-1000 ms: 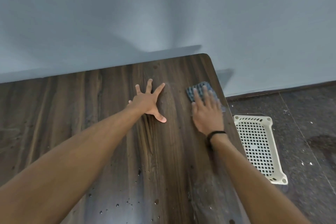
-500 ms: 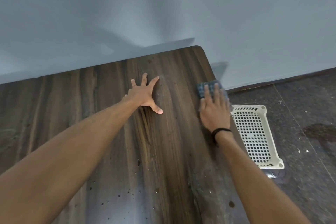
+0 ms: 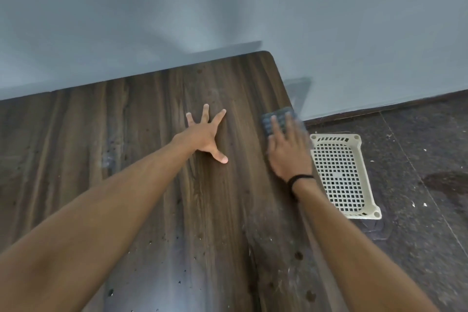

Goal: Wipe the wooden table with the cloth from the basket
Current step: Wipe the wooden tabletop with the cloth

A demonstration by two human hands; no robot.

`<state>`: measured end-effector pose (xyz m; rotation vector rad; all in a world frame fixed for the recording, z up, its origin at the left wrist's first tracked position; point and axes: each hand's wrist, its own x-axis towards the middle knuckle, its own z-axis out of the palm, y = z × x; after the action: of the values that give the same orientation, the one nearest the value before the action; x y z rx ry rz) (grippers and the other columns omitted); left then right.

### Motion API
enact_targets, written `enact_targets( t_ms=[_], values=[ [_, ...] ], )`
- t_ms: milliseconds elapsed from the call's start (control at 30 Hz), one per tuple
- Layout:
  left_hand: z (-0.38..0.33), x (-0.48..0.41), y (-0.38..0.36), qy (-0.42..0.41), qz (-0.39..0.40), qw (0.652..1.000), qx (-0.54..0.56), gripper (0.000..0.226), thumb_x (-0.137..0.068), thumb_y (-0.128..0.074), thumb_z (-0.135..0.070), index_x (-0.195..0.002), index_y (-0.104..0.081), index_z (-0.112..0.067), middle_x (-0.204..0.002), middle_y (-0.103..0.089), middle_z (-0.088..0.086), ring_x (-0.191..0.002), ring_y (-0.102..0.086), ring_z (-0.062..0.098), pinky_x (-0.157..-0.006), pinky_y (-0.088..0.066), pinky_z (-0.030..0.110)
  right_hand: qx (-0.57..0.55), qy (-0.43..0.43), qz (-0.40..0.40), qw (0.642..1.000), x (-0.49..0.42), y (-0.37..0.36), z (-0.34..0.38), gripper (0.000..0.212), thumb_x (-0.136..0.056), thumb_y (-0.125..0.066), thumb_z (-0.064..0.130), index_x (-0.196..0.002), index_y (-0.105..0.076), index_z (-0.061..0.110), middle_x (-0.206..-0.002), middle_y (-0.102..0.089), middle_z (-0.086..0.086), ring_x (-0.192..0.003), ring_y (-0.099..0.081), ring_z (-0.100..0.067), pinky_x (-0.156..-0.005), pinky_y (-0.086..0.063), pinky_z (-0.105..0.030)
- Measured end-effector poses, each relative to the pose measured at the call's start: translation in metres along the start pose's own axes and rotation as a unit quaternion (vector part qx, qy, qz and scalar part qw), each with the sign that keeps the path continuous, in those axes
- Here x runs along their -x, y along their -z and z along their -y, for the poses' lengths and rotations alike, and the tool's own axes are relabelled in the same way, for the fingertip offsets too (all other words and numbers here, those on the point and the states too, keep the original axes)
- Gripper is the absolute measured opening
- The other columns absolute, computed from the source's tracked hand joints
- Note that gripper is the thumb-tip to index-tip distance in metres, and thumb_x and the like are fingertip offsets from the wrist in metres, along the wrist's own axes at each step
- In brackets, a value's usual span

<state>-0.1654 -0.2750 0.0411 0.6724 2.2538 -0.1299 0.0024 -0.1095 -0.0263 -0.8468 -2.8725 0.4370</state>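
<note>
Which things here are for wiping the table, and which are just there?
For the job: blue cloth under the right hand; wooden table; white basket on the floor; left hand, flat on the table.
Just there: dark floor stain; grey wall; black wristband.

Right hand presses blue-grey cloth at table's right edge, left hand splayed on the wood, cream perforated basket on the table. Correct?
No: head view shows the cream perforated plastic basket on the dark floor beside the dark wooden table, not on it. Rest holds.
</note>
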Motion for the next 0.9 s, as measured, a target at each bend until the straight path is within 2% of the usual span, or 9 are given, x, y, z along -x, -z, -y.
enact_targets(
  t_ms=[67,200,333,433,533,567,667,767,900],
  values=[
    [0.001,0.001,0.002,0.004,-0.003,1.000,0.000,0.147,-0.060,-0.090,-0.051,-0.149,0.027,-0.045,-0.156,0.040,0.002,-0.139,0.029,0.052,-0.115,-0.005,0.071,-0.018,-0.088,-0.003,0.996,-0.003,0.006,0.003,0.058,-0.104,-0.027,0.039,-0.160,-0.018,0.025,-0.167,-0.005,-0.014,-0.153,-0.009,-0.034,-0.123,-0.011,-0.054],
    [-0.007,-0.001,0.001,0.010,-0.005,1.000,-0.006,0.148,-0.058,-0.091,-0.051,-0.149,0.026,-0.047,-0.157,0.038,0.000,-0.141,0.028,0.051,-0.115,-0.006,0.070,-0.009,0.060,0.014,0.998,0.042,-0.008,0.010,0.056,-0.106,-0.025,0.040,-0.160,-0.014,0.030,-0.168,-0.003,-0.006,-0.155,-0.002,-0.026,-0.125,-0.003,-0.048],
    [-0.001,-0.002,-0.001,0.020,-0.004,1.000,0.005,0.151,-0.056,-0.093,-0.049,-0.147,0.027,-0.050,-0.156,0.039,-0.002,-0.141,0.030,0.050,-0.113,-0.009,0.072,-0.026,-0.089,-0.006,0.996,0.038,-0.003,0.006,0.058,-0.105,-0.028,0.038,-0.160,-0.015,0.026,-0.167,-0.002,-0.011,-0.154,-0.003,-0.031,-0.124,-0.007,-0.054],
    [-0.007,-0.002,-0.001,0.016,-0.007,1.000,0.004,0.151,-0.054,-0.093,-0.050,-0.146,0.027,-0.051,-0.157,0.039,-0.003,-0.141,0.029,0.050,-0.113,-0.010,0.072,-0.017,0.055,0.018,0.998,0.056,-0.010,0.008,0.056,-0.106,-0.025,0.039,-0.160,-0.016,0.030,-0.168,-0.004,-0.007,-0.154,-0.004,-0.027,-0.123,-0.011,-0.053],
    [-0.002,-0.001,-0.001,0.026,-0.010,1.000,0.009,0.151,-0.054,-0.094,-0.049,-0.147,0.025,-0.051,-0.158,0.037,-0.003,-0.141,0.028,0.050,-0.113,-0.011,0.073,-0.031,-0.069,0.000,0.997,0.050,-0.003,-0.003,0.057,-0.105,-0.022,0.040,-0.160,-0.011,0.028,-0.167,-0.001,-0.011,-0.154,-0.002,-0.030,-0.123,-0.011,-0.054],
    [-0.002,-0.001,-0.002,0.022,-0.010,1.000,0.009,0.151,-0.054,-0.094,-0.049,-0.147,0.025,-0.051,-0.158,0.036,-0.003,-0.141,0.028,0.050,-0.112,-0.011,0.073,-0.033,-0.068,-0.004,0.997,0.058,-0.001,0.002,0.057,-0.105,-0.023,0.039,-0.160,-0.012,0.027,-0.167,-0.003,-0.011,-0.154,-0.003,-0.030,-0.123,-0.010,-0.054],
    [-0.007,0.001,-0.002,0.012,-0.021,1.000,0.006,0.149,-0.055,-0.093,-0.049,-0.150,0.021,-0.049,-0.160,0.033,-0.003,-0.143,0.025,0.049,-0.112,-0.014,0.073,-0.019,0.049,0.019,0.998,0.082,-0.007,-0.003,0.055,-0.106,-0.024,0.039,-0.160,-0.014,0.031,-0.168,-0.003,-0.005,-0.155,-0.001,-0.025,-0.124,-0.011,-0.052],
    [-0.001,0.003,-0.001,0.016,-0.031,0.999,0.008,0.147,-0.056,-0.093,-0.048,-0.151,0.019,-0.049,-0.161,0.031,-0.002,-0.143,0.024,0.049,-0.113,-0.014,0.072,-0.025,-0.057,0.003,0.998,0.073,0.001,-0.011,0.056,-0.106,-0.026,0.039,-0.160,-0.013,0.030,-0.168,0.001,-0.008,-0.154,0.002,-0.027,-0.124,-0.008,-0.053],
    [-0.005,0.000,-0.003,0.001,-0.038,0.999,0.005,0.148,-0.054,-0.094,-0.049,-0.152,0.018,-0.048,-0.161,0.029,-0.002,-0.144,0.023,0.050,-0.113,-0.014,0.071,-0.007,0.052,0.020,0.998,0.099,-0.001,-0.025,0.055,-0.106,-0.023,0.040,-0.160,-0.014,0.030,-0.168,-0.001,-0.006,-0.155,-0.001,-0.026,-0.124,-0.009,-0.052]
  ],
)
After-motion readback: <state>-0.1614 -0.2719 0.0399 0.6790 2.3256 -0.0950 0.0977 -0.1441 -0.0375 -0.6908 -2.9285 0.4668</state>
